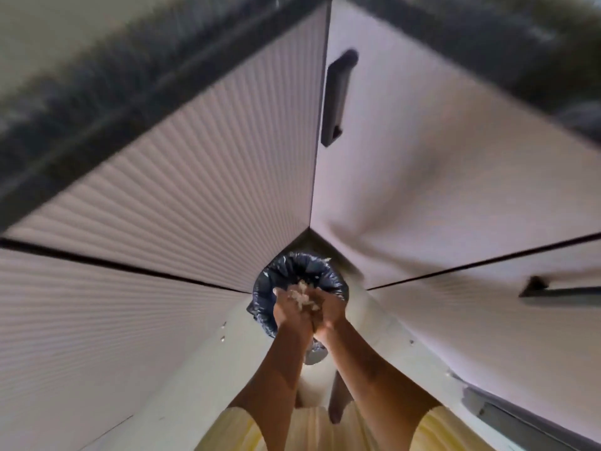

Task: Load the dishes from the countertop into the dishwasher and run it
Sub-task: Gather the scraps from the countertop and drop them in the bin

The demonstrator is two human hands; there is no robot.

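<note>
My left hand [290,315] and right hand [329,313], cupped round pale food scraps [303,296] over the bin [294,262], risk spilling them onto the floor [195,369] if parted early.

Pale floor [195,385], dark-bagged bin [260,301] standing on it (in the corner)

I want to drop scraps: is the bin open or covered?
Open: the bin has no lid; its dark bag gapes under the scraps.

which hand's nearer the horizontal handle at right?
Right. The right hand sits toward the horizontal handle; the left hand is beyond it, both cupping food scraps over the bin bag.
</note>
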